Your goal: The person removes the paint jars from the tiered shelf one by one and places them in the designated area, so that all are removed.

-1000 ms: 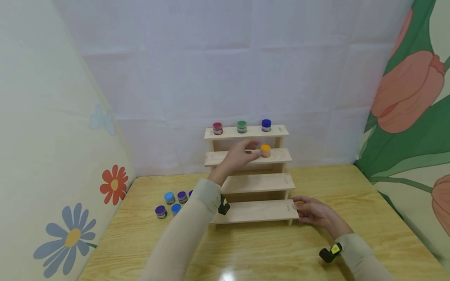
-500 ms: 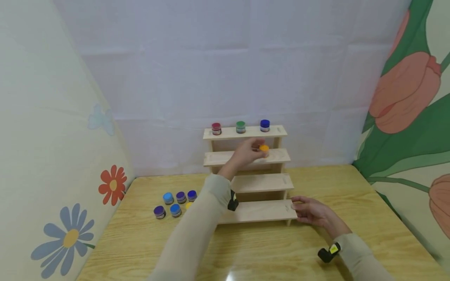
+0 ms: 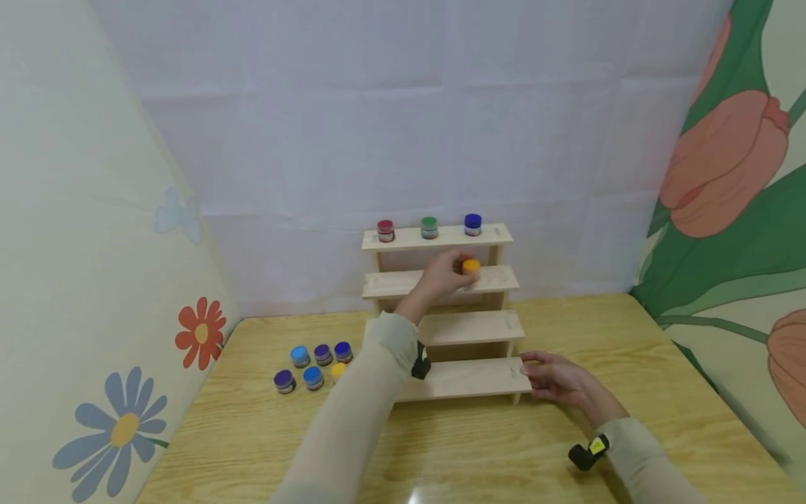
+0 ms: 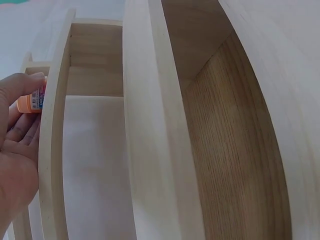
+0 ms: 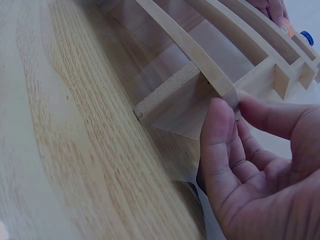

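Observation:
My left hand (image 3: 441, 278) pinches a small orange-lidded paint jar (image 3: 471, 267) at the second-highest step of a pale wooden stepped shelf (image 3: 466, 378). In the left wrist view, thumb and fingers sit on either side of that jar (image 4: 32, 100), whose printed label shows. The thumb and fingers of my right hand (image 5: 260, 165) pinch the right end of the bottom board. Along the top step stand a red jar (image 3: 386, 231), a green jar (image 3: 429, 228) and a dark blue jar (image 3: 473, 225), spaced apart.
Left of the shelf, several more jars stand on the wooden table (image 3: 478, 448), among them a light blue jar (image 3: 300, 356), a purple jar (image 3: 285, 381) and a yellow jar (image 3: 338, 371) partly behind my left sleeve (image 3: 359, 406). A white cloth (image 3: 327, 154) hangs behind.
One second ago, my left fingers were spread beside the orange-lidded jar. They have moved right and taken hold of it. My right hand has stayed at the bottom board's end.

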